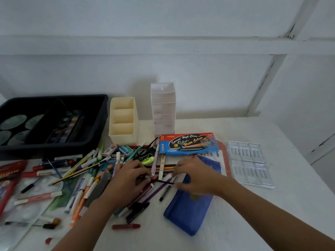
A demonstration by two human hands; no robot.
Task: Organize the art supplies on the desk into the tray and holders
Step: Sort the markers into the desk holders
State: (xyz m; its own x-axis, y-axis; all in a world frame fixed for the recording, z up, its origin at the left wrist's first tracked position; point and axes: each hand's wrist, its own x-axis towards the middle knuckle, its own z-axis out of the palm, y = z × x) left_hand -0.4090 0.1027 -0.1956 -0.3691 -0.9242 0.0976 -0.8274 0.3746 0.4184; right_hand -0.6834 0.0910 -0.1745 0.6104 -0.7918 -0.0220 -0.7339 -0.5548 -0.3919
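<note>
A jumble of pens, markers and pencils (87,178) covers the white desk's left and middle. My left hand (126,180) lies over the pile, its fingers curled round a thin dark pen (163,181). My right hand (195,176) reaches in from the right and pinches the other end of the same cluster of pens. A black tray (54,147) holding paint palettes sits at the back left. Beside it stand a cream three-slot holder (123,136) and a clear tiered holder (163,109), both without pens.
A watercolour box (188,144) lies behind my hands, a blue pouch (188,211) under my right wrist, and a clear plastic insert (250,163) to the right. Scissors (143,153) and small boxes sit near the cream holder. A red pencil case (9,180) lies far left.
</note>
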